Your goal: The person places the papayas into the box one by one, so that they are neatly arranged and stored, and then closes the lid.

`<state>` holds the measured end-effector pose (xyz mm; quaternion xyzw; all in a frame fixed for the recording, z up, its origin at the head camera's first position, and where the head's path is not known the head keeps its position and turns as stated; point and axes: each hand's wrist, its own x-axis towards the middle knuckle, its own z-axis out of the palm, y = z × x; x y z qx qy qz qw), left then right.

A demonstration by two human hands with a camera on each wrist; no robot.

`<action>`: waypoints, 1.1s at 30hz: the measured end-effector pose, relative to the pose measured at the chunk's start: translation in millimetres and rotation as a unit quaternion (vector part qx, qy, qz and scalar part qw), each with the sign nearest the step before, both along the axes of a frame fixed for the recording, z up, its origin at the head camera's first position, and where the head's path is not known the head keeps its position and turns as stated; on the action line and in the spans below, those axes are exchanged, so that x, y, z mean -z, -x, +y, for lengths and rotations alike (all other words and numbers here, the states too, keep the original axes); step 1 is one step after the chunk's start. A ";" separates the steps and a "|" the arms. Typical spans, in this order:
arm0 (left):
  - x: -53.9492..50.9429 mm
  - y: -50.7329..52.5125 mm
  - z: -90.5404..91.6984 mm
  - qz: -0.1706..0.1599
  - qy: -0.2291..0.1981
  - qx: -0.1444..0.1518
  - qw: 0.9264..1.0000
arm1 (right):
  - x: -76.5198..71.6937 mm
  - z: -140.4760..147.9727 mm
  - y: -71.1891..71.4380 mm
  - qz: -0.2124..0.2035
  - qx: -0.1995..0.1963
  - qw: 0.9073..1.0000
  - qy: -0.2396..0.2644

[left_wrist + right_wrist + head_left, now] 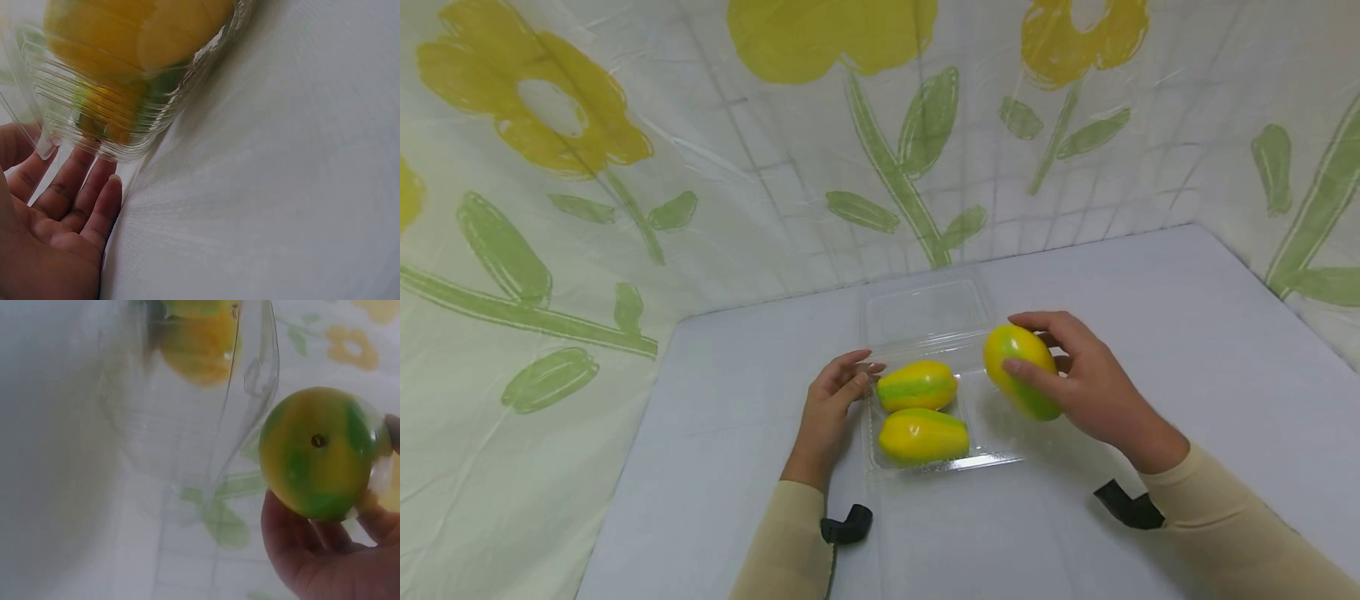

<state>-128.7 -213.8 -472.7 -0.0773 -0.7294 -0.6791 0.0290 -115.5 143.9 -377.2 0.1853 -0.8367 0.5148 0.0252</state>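
Note:
Two yellow-green papayas, an upper one (917,385) and a lower one (923,436), lie side by side in the left part of a clear plastic clamshell container (981,433). My left hand (833,400) holds the container's left edge, thumb by the rim and fingers against the ribbed wall (100,115). Above the container's right side, a third papaya (1021,371) is gripped between the thumb and fingers of my right hand (1086,387). The right wrist view shows the end of this held papaya (319,450), apart from the container.
The container's clear lid (925,310) lies folded back toward the rear of the white table (737,417). Behind stands a flower-patterned curtain (775,208). A black strap piece (848,525) is at the left wrist, another (1129,505) at the right.

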 end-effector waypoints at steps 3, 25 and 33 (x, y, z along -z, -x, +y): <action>-0.7 -0.3 0.2 0.000 0.000 0.000 1.000 | 1.3 -3.7 -1.6 -0.007 -0.007 1.000 0.008; -1.3 -0.5 0.4 0.000 0.012 -0.002 1.000 | 20.8 -20.8 -5.3 -0.010 -0.047 0.998 -0.030; -1.7 -0.5 0.4 -0.002 0.011 -0.004 1.000 | 26.6 -23.3 -4.5 0.016 -0.058 0.997 -0.055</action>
